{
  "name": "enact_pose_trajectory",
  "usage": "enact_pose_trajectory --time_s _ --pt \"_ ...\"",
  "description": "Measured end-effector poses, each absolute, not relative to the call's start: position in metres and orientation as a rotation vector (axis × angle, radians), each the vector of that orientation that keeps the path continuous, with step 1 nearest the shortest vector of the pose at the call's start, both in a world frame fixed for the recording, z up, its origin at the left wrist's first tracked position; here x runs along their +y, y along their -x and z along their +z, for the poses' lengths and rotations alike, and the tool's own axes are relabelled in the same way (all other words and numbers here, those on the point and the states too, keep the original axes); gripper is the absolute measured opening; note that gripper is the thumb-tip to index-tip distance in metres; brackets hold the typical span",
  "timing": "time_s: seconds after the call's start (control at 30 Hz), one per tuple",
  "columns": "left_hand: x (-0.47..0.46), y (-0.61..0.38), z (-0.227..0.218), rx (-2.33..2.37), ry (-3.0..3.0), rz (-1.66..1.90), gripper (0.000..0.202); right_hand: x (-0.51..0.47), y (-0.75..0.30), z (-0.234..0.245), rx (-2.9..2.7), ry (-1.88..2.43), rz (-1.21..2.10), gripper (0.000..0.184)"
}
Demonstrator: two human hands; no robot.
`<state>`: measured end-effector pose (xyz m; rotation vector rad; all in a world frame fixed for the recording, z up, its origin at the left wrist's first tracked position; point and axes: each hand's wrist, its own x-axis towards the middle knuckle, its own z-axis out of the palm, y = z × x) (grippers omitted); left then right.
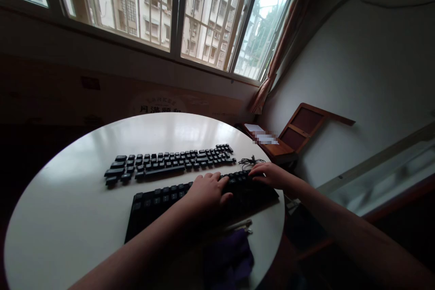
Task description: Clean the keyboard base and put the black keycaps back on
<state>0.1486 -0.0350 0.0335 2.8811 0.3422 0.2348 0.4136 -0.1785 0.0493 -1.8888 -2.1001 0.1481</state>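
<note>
A black keyboard (149, 210) lies on a white round table, with keycaps along its upper rows; much of its lower part is too dark to make out. My left hand (208, 189) rests on the middle of the keyboard, fingers stretched and thumb out to the right. At the keyboard's upper right end, my right hand (268, 175) has its thumb and fingers drawn together against the keys. Whatever sits between those fingertips is hidden. Behind the keyboard, loose black keycaps (166, 161) are laid out in rows, including a long space bar (165, 171).
A coiled black cable (250, 161) lies past the keyboard's right end. Close to me are a purple cloth (229, 253) and a thin metallic tool (239, 225). The white table (61, 208) has a curved edge. A wooden chair (288, 138) with papers stands beyond, near a barred window (210, 18).
</note>
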Motion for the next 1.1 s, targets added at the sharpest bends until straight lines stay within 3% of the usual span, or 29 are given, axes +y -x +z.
enact_pose_trajectory --time_s 0.7,0.93,1.1 --pt "-0.036 -0.146 0.036 0.345 -2.908 0.206 0.056 -0.176 -0.393 0.032 -2.158 2.066 -0.260 0.020" --pt "-0.035 -0.149 0.031 0.327 -2.925 0.250 0.056 -0.198 -0.385 0.002 -2.077 2.015 -0.529 0.039" --pt "-0.035 -0.149 0.030 0.335 -2.932 0.262 0.055 -0.207 -0.384 -0.008 -2.102 2.129 -0.457 0.055"
